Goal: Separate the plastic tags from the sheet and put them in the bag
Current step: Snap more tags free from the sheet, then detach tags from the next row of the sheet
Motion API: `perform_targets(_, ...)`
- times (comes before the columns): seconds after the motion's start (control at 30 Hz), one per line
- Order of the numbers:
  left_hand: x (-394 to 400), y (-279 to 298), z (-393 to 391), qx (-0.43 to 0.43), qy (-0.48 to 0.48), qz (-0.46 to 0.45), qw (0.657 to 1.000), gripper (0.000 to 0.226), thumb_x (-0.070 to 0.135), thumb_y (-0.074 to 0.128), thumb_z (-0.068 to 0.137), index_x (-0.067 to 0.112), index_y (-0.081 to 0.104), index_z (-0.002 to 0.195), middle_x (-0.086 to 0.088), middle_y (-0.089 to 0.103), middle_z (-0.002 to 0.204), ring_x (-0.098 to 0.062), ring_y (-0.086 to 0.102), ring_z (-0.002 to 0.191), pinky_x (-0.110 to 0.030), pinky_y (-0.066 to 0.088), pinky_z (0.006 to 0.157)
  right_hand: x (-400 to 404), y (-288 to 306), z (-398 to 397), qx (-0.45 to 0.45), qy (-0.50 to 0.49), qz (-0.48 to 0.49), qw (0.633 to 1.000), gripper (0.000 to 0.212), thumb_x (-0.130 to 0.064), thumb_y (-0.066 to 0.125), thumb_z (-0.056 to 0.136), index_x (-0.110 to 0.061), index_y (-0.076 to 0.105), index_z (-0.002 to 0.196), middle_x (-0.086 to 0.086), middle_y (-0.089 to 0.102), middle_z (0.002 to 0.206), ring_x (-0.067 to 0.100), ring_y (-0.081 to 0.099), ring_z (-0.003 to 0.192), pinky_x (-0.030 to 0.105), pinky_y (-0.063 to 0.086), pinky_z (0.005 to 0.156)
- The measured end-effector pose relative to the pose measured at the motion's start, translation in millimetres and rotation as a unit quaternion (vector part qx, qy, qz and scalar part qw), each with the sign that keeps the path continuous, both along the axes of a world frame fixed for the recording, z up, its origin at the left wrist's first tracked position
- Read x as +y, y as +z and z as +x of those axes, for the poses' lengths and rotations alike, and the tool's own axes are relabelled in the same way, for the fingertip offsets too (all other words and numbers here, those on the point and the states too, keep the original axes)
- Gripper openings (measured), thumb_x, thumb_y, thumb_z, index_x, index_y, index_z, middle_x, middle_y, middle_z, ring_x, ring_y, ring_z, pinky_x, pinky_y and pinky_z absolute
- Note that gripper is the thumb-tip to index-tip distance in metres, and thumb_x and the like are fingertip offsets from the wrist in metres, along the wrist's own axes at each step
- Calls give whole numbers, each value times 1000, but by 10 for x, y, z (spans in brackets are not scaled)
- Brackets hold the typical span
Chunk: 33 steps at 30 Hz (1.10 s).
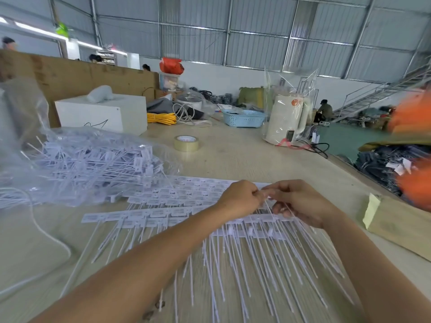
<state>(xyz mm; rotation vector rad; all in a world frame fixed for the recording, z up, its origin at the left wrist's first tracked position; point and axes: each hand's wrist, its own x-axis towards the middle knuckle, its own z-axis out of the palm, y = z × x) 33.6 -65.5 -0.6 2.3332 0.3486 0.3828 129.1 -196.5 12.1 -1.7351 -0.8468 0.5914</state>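
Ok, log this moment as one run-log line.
step: separating tag | left hand: pinching tag on sheet | right hand: gripping tag stems | bag: at left, holds loose tags | tape roll: beyond sheet

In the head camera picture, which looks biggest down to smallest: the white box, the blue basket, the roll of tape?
1. White box
2. Blue basket
3. Roll of tape

The tape lies nearest the camera yet looks smallest, so it is likely truly the smallest. Box and basket sit about equally far back.

The pale wooden bench [245, 157] carries white plastic tag sheets [168, 199], a clear bag of loose tags [88, 164], a tape roll [186, 143], a blue basket [243, 118], a white box [102, 113].
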Motion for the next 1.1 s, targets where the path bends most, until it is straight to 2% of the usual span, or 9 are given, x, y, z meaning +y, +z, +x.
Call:
perform_targets(0.17,5,-4,-6,21,21,-4,1000,52,35,46,98,14,44,50,-6,49,52,-18,40,46,-25,29,48,-1,0,-32,-34,23,-56,998,13,-10,55,94,-5,61,83,-2,62,59,9,59,49,18,42,42)
perform_targets(0.27,22,4,3,15,14,-58,998,48,34,45,98,12,48,56,-17,69,79,-22,52,61,-26,35,56,7,-1,-32,-61,16,-20,998,14,-7,57,92,-6,61,78,0,58,52,11,56,47,20,45,44)
perform_targets(0.33,34,11,6,6,12,-81,997,46,33,45,99,13,48,57,-6,68,74,-20,57,65,-25,35,55,20,-5,-42,-83,13,5,996,14,-6,58,91,-4,61,77,0,57,51,13,56,47,22,48,45)
perform_targets(0.43,31,47,-1,5,6,-101,995,41,31,44,99,10,55,65,4,61,67,-7,53,52,-19,35,51,21,-14,-48,-106,10,38,994,13,-3,57,90,-2,61,78,6,55,56,14,57,50,24,50,45)
perform_targets(0.57,25,99,-27,3,-4,-156,988,32,27,45,98,5,64,83,4,60,69,-14,56,70,-26,39,66,33,-14,-70,-127,12,70,989,14,0,54,91,2,60,79,9,53,56,12,56,48,24,50,44)
perform_targets(0.67,34,135,-44,-6,-14,-181,983,30,23,47,97,9,60,74,2,57,66,-11,54,66,-27,40,70,50,-17,-89,-142,5,89,986,12,1,53,92,4,59,81,10,53,54,10,53,43,21,48,42)
perform_targets(0.9,59,179,-86,-9,-65,-248,966,43,11,51,91,17,42,49,6,36,41,-11,28,42,-26,23,48,68,-70,-30,-201,-46,82,975,18,7,49,91,3,55,75,10,52,54,8,52,41,21,44,38)
perform_targets(1.0,22,189,-67,-6,-58,-167,984,41,20,52,93,18,50,52,10,47,41,-3,42,36,-16,36,46,-21,-70,70,-168,-86,102,977,15,-1,54,92,0,55,77,13,53,58,10,55,45,23,47,40)
perform_targets(1.1,24,147,-62,-5,-53,-91,994,39,30,47,97,15,60,63,4,54,55,-8,48,50,-22,39,58,-47,-18,117,-55,-140,187,971,15,-2,54,92,-3,56,78,11,49,63,10,54,45,20,42,38)
